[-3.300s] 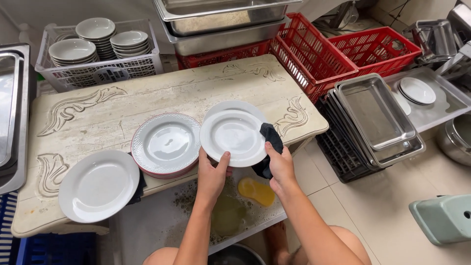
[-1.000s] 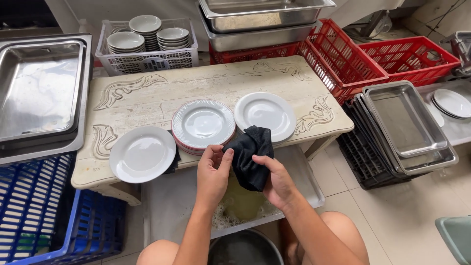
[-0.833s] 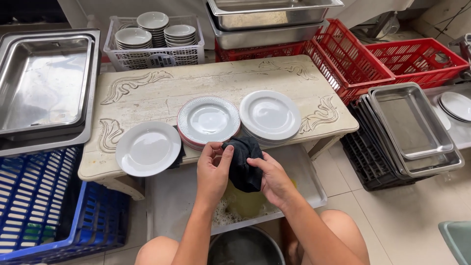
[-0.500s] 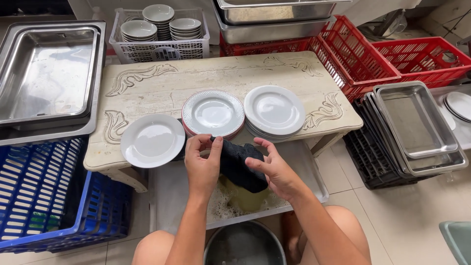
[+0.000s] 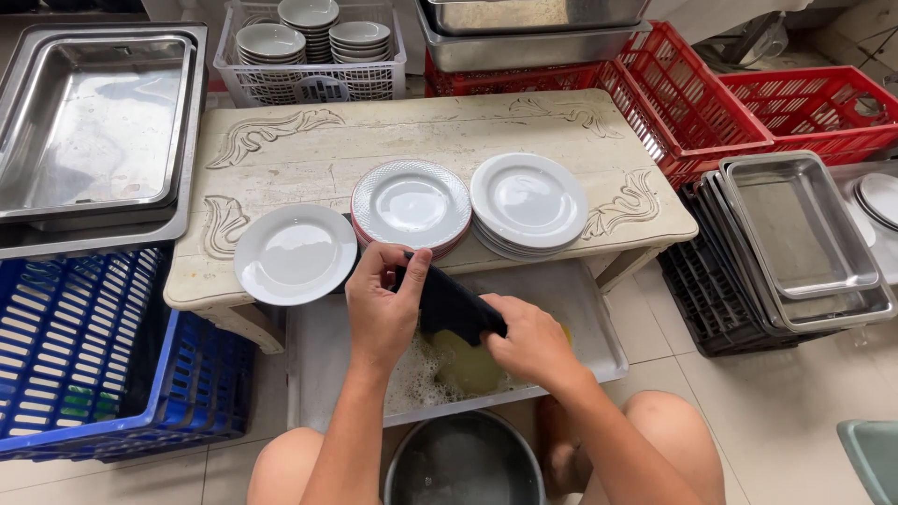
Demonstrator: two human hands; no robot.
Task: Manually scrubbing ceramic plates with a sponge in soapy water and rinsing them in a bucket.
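You're squatting over a round metal basin (image 5: 465,463) at the frame's bottom edge. Your left hand (image 5: 382,304) and right hand (image 5: 526,339) are both pinching a dark cloth (image 5: 449,304), fingers closed on its ends, stretching it above a white tub (image 5: 599,318) of soapy water with a yellow sponge (image 5: 465,360) in it. Just beyond, along the near edge of the carved wooden table (image 5: 412,131), a single white plate (image 5: 295,253), a red-rimmed plate stack (image 5: 411,204) and a white plate stack (image 5: 528,201) are sitting. A white basket of bowls (image 5: 309,56) is standing past the far edge.
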